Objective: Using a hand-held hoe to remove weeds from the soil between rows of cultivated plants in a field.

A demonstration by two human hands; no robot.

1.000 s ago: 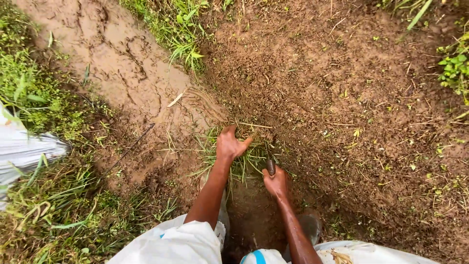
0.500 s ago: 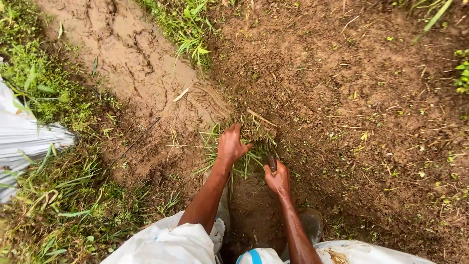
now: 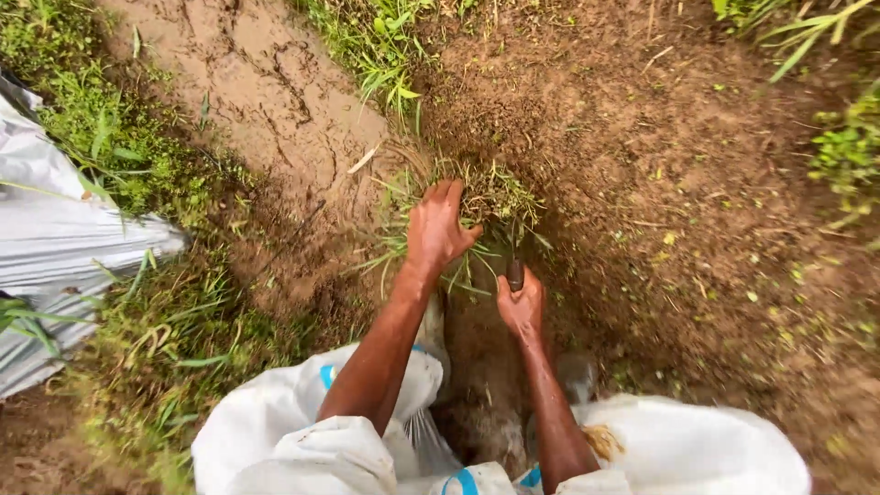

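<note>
My left hand (image 3: 438, 227) presses down on a clump of cut grass (image 3: 490, 197) lying on bare brown soil, fingers curled into the blades. Just below and to the right, my right hand (image 3: 521, 304) is closed around the dark handle of a small tool (image 3: 515, 272); its blade is hidden in the grass. Both forearms reach forward from white sleeves at the bottom of the view.
A wet mud strip (image 3: 266, 87) runs from top left toward the hands. Green grass (image 3: 376, 37) grows at the top centre and along the left. A white plastic sheet (image 3: 55, 238) lies at the left edge. Loose tilled soil (image 3: 697, 183) covers the right.
Both hands have stayed on the grass clump; my left hand has shifted slightly further over it and gripped more of it. The camera has moved a little closer.
</note>
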